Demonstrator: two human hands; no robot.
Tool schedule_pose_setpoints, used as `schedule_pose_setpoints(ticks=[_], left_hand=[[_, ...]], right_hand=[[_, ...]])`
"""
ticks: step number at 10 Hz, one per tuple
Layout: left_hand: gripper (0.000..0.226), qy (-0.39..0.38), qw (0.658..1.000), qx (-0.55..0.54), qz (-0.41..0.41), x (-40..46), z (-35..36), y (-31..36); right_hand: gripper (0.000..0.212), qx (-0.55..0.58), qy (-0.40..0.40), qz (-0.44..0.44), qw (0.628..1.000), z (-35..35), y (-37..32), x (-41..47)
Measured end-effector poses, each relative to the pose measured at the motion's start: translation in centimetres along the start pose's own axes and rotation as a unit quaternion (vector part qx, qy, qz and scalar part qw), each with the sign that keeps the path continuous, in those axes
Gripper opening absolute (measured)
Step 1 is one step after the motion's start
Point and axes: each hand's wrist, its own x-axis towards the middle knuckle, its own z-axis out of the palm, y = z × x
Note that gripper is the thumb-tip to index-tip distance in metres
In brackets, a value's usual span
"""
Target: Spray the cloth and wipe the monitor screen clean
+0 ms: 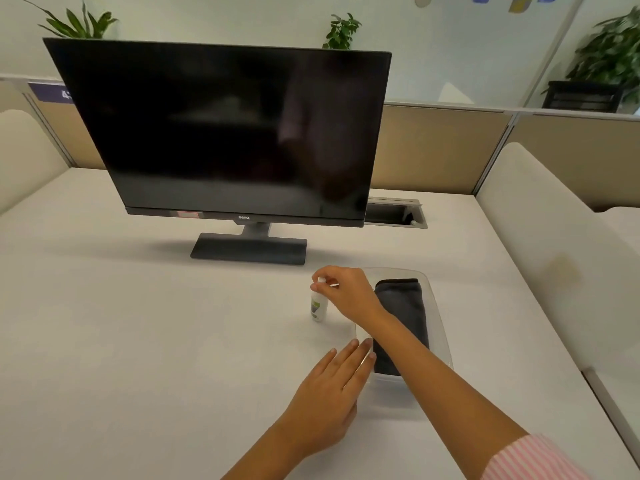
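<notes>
Fingers (320,282) pinch spray bottle (319,308) cap.

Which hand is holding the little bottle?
The right hand, the one farther away: its fingertips pinch the bottle top. The left hand lies flat, fingers touching the tray.

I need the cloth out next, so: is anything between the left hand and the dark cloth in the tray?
Only the clear tray's near-left wall: the left hand's fingertips rest at it, with the folded dark cloth just inside. The right forearm crosses over the cloth's near end. The tray has no lid.
</notes>
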Motion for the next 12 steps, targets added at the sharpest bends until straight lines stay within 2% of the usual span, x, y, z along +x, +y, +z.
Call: schedule_pose_setpoints(ticks=[1, 2, 3, 4, 5, 7, 8, 11, 12], left_hand=[[0.071, -0.003, 1.000, 0.007, 0.008, -0.4, 0.3, -0.3], [0.079, -0.008, 1.000, 0.018, 0.000, -0.4, 0.6, -0.3], [0.080, -0.016, 0.999, 0.029, 0.000, -0.5, 0.8, -0.3], [0.077, -0.021, 0.999, 0.042, 0.007, -0.4, 1.0, -0.5], [0.077, -0.023, 0.998, 0.050, 0.010, -0.4, 1.0, -0.6], [0.080, -0.022, 0.999, 0.036, 0.007, -0.4, 1.1, -0.5], [0.081, -0.029, 0.999, 0.033, 0.001, -0.5, 1.2, -0.5], [0.080, -0.010, 1.000, 0.019, 0.004, -0.5, 1.3, -0.5], [0.080, 0.005, 1.000, 0.016, -0.013, -0.9, 0.5, -0.4]], right_hand=[[0.028, 0.019, 0.057, -0.020, 0.998, -1.2, -0.1, -0.9], [0.024, 0.060, 0.197, -0.069, 0.976, -4.2, -0.7, -2.0], [0.023, 0.069, 0.280, -0.075, 0.955, -6.7, -0.9, -2.6], [0.025, 0.068, 0.324, -0.026, 0.943, -9.0, -0.3, -3.0], [0.027, 0.052, 0.314, 0.004, 0.948, -8.8, 0.8, -2.8], [0.030, 0.019, 0.195, 0.060, 0.979, -5.5, 3.6, -1.8], [0.033, 0.014, 0.164, 0.086, 0.983, -4.7, 3.7, -1.4], [0.041, 0.036, 0.150, 0.093, 0.984, -4.3, 3.6, -1.2], [0.049, 0.070, 0.202, 0.079, 0.974, -4.4, 3.2, -1.2]])
